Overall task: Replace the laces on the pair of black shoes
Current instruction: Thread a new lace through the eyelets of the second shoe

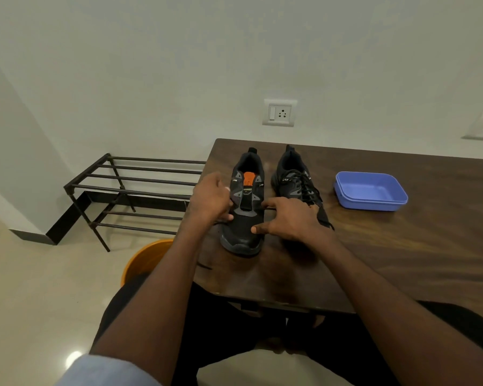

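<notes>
Both bare forearms reach forward over the near edge of the dark brown wooden table (402, 232), wrists slightly raised. The left hand (211, 200) is curled at the left flank of the black mesh sports shoe with the orange tongue patch (246, 215), its fingers (226, 217) closed in a pinch on the thin black lace (268, 208), which runs across the lowest eyelets of that shoe. The right hand (287, 221) sits at the shoe's right flank, thumb stretched toward the toe cap, fingers bent around the other end of the same lace. Shoes: two, standing side by side, toes toward the person; the one between the fingers is almost wholly unlaced, while the black fully laced sports shoe (296, 182) stands just beyond the right knuckles. Laces handled: one; a short dark length lies on the table below the left wrist. Rectangular blue plastic trays (371, 190): one, well right of the right hand. Dark metal bar shoe racks (131, 190): one, on the floor left of the left hand. Orange buckets (145, 260): one, under the left forearm. White wall sockets (280, 112): two.
</notes>
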The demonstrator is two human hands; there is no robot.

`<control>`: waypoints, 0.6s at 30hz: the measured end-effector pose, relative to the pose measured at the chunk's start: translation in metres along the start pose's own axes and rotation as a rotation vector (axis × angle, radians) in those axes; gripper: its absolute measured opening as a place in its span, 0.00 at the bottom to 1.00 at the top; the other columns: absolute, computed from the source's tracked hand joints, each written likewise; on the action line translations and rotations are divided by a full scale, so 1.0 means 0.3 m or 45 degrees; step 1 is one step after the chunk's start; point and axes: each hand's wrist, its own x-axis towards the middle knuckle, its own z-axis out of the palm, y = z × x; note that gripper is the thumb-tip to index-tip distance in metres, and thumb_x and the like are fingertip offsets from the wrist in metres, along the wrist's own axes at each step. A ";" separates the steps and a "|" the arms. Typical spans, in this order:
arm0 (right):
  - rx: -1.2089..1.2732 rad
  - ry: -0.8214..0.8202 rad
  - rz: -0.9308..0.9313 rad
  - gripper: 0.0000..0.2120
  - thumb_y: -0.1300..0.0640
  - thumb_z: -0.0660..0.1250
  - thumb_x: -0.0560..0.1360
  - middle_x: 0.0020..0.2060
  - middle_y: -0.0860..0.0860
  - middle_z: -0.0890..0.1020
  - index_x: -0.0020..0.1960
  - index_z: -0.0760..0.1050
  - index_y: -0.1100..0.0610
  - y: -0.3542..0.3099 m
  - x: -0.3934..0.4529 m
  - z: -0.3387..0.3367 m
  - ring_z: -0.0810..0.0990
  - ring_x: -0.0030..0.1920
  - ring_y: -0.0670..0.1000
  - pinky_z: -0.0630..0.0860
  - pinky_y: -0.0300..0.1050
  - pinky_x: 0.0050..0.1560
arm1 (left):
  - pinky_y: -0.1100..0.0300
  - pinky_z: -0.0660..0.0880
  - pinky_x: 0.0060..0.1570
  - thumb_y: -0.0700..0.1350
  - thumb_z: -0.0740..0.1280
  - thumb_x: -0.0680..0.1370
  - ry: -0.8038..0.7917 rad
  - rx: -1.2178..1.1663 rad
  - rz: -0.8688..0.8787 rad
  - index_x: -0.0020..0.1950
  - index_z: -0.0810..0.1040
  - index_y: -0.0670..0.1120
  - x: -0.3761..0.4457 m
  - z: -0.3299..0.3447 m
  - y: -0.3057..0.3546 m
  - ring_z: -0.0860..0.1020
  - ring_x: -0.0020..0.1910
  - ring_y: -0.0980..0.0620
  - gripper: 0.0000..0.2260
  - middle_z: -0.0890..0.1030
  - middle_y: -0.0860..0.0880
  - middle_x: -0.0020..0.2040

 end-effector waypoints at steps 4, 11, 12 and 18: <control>0.047 0.038 0.017 0.32 0.29 0.74 0.66 0.61 0.44 0.82 0.66 0.75 0.39 -0.003 -0.015 -0.011 0.77 0.65 0.53 0.64 0.72 0.70 | 0.44 0.85 0.41 0.44 0.59 0.86 0.055 -0.283 -0.126 0.46 0.66 0.47 -0.003 -0.025 0.003 0.87 0.42 0.39 0.09 0.83 0.39 0.48; 0.177 0.173 0.074 0.13 0.44 0.73 0.77 0.36 0.49 0.84 0.40 0.84 0.52 -0.013 -0.045 -0.084 0.82 0.41 0.50 0.82 0.57 0.53 | 0.51 0.81 0.44 0.52 0.74 0.78 -0.091 0.303 0.046 0.42 0.81 0.39 0.010 -0.133 0.003 0.81 0.38 0.48 0.16 0.83 0.45 0.35; 0.239 0.145 0.072 0.13 0.45 0.74 0.76 0.36 0.50 0.85 0.40 0.85 0.53 -0.018 -0.056 -0.108 0.82 0.40 0.49 0.83 0.54 0.50 | 0.54 0.78 0.40 0.51 0.73 0.79 -0.138 0.230 0.063 0.42 0.81 0.39 0.005 -0.141 0.016 0.79 0.36 0.48 0.16 0.82 0.45 0.34; 1.250 -0.200 0.077 0.13 0.52 0.67 0.82 0.31 0.49 0.75 0.56 0.84 0.61 -0.063 -0.185 -0.290 0.64 0.24 0.44 0.59 0.35 0.23 | 0.51 0.82 0.52 0.48 0.67 0.83 -0.298 -0.148 0.283 0.50 0.80 0.33 -0.041 -0.123 0.096 0.83 0.34 0.51 0.17 0.79 0.46 0.33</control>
